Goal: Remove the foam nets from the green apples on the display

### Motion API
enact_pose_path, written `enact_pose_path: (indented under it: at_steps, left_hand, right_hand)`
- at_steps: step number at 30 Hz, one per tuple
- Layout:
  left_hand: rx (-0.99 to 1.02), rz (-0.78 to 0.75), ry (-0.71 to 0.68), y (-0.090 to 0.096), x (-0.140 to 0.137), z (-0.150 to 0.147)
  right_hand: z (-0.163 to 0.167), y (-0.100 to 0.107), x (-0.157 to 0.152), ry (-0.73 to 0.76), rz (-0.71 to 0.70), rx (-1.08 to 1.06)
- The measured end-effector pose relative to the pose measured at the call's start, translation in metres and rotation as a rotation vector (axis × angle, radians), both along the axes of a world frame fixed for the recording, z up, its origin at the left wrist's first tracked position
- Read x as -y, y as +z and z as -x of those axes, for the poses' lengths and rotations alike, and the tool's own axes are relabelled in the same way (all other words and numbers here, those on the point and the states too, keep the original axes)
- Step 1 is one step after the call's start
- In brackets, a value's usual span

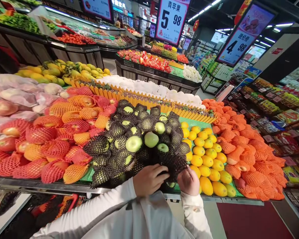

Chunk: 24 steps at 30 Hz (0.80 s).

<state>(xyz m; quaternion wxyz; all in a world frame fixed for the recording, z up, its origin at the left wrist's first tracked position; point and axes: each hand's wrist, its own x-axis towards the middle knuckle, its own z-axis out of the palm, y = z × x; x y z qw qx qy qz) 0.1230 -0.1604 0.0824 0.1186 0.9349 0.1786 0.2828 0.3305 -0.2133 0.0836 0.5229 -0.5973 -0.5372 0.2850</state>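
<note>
My left hand (150,180) is at the front edge of the green apple pile, its fingers curled against a black foam net sleeve (174,165). My right hand (188,181) pinches the right end of the same sleeve between thumb and fingers. Whether an apple is inside the sleeve is hidden. Behind my hands, bare green apples (134,143) lie among many others in black nets (147,124). Another green apple (151,139) sits just above my left hand, and part of one shows low between my hands.
To the left are red apples in pink and orange nets (47,137). Yellow-orange fruit (205,161) lies close to my right hand, with orange-netted fruit (259,159) beyond. A yellow picket divider (149,101) runs behind the apples. Price screens (172,21) hang overhead.
</note>
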Motion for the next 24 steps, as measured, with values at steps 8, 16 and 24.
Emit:
enact_pose_path:
  at_steps: [8,16,24]
  left_hand:
    - [-0.157,0.149,0.476,0.006,-0.105,0.018]
    - [-0.208,0.214,0.462,-0.015,-0.141,0.024]
    - [0.769,0.947,0.399,0.016,-0.091,0.026]
  right_hand:
    - [0.023,0.006,0.004,0.09,-0.08,-0.515]
    - [0.005,-0.007,0.022,-0.082,-0.107,-0.459]
    - [0.02,-0.006,0.005,0.162,-0.037,-0.297]
